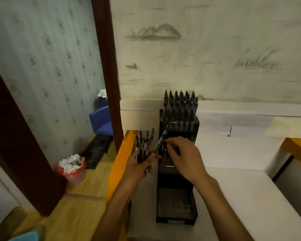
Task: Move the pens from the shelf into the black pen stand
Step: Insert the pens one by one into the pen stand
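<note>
Both hands are at work just in front of the black pen stand (178, 153), and the only view is the head camera looking down on them. The left hand (141, 166) is wrapped around a bunch of pens (143, 145), their tips fanning upward and slightly away from the person, just left of the stand and above the orange edge of the tabletop (118, 159). The right hand (184, 155) reaches in from the right, fingers curled over the middle tier of the stand, pinching a single pen (161, 140) that leans up and to the right, its lower end close to the left hand and its upper end over the stand. That pen's long axis is tilted rather than upright, so I judge the coming move to be a matter of standing it straight and dropping it into an open slot in the middle tier, directly under the right hand's fingers. The back tier of the stand already carries a full row of upright pens (180, 103) against the wall. The right hand is the nearer one to the free slots; the left serves as the supply. Whether any pens remain on the shelf cannot be told from here. Motion blur softens the slots themselves.
</note>
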A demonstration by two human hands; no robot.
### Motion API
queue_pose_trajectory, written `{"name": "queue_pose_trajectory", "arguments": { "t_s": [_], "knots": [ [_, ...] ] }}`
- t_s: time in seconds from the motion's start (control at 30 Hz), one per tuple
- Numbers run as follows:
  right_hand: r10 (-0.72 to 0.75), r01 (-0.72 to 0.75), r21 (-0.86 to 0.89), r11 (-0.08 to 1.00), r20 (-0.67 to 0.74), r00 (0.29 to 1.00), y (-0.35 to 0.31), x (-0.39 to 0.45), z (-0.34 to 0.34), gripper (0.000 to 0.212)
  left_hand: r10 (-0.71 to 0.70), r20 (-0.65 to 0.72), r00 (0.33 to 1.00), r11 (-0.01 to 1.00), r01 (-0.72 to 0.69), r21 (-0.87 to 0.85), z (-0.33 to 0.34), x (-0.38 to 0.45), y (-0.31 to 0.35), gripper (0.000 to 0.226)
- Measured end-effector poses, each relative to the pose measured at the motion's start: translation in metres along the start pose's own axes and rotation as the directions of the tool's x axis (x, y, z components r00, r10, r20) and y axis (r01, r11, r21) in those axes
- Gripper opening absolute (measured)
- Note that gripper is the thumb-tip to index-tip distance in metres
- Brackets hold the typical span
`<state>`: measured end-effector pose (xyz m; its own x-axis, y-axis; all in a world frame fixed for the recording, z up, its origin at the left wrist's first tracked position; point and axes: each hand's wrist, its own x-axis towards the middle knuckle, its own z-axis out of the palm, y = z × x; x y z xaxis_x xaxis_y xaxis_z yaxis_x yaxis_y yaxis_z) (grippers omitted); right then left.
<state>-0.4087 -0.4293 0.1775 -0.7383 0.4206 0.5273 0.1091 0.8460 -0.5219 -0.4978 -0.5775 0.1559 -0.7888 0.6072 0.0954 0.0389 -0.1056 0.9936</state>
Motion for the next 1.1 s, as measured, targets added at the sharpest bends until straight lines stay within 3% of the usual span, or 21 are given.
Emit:
{"name": "queue_pose_trajectory", "arguments": {
  "t_s": [0.27, 0.4, 0.63, 0.8, 0.93, 1.1],
  "knots": [
    [0.135, -0.136, 0.196, 0.971, 0.019, 0.991, -0.013, -0.006, 0.005, 0.018, -0.052, 0.001, 0.999, 0.998, 0.052, 0.037, -0.01, 0.002, -0.011, 0.017],
    [0.266, -0.27, 0.417, 0.868, 0.068, 0.962, -0.016, -0.003, 0.002, 0.011, -0.035, 0.011, 0.999, 0.998, 0.034, 0.044, -0.007, 0.001, -0.012, 0.012],
    [0.349, -0.337, 0.675, 0.656, 0.125, 0.929, -0.019, 0.0, -0.001, 0.016, 0.039, 0.036, 0.999, 0.998, -0.041, 0.051, -0.001, 0.008, -0.01, 0.007],
    [0.435, -0.33, 0.768, 0.548, 0.075, 0.897, -0.014, 0.007, -0.002, 0.018, 0.006, 0.04, 0.999, 0.997, -0.009, 0.071, -0.002, 0.011, -0.012, 0.031],
    [0.438, -0.259, 0.656, 0.709, -0.121, 0.891, -0.002, 0.016, -0.003, 0.018, -0.008, -0.044, 0.999, 0.994, 0.013, 0.111, -0.01, 0.02, -0.018, 0.035],
    [0.315, -0.223, 0.398, 0.89, -0.18, 0.932, 0.003, 0.016, 0.008, 0.023, -0.099, -0.031, 0.995, 0.995, 0.1, 0.028, -0.011, 0.028, -0.02, 0.015]
  ]
}}
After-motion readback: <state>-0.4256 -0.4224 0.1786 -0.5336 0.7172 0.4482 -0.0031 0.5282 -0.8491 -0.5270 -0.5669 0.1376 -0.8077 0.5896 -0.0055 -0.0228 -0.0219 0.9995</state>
